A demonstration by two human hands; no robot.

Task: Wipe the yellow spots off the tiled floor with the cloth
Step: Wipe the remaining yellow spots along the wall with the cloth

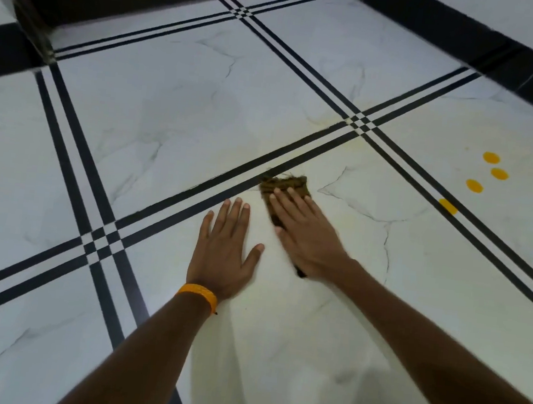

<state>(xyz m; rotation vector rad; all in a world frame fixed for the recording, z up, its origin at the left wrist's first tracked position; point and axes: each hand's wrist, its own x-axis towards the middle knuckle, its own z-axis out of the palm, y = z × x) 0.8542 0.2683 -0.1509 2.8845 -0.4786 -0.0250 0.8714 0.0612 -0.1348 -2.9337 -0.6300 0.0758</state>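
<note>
Both forearms reach in from the near edge. With an orange wristband [198, 294] on its wrist, the left hand [224, 250] lies flat and spread on the white tiled floor [168, 119], holding nothing. Just right of it, the right hand [304, 232] presses flat, fingers extended, on a brown cloth [288, 184] beside a black tile stripe. Five yellow spots [474, 186] sit well apart, far right.

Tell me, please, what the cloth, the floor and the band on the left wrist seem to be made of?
The cloth looks like coarse woven fabric, brownish and matte, with loose threads fraying at its far edge. The floor seems to be glazed tile printed as white marble: grey veins, black border stripes and a soft sheen. The wristband is orange and looks like wound thread, though it could be rubber; the picture leaves that open.
</note>
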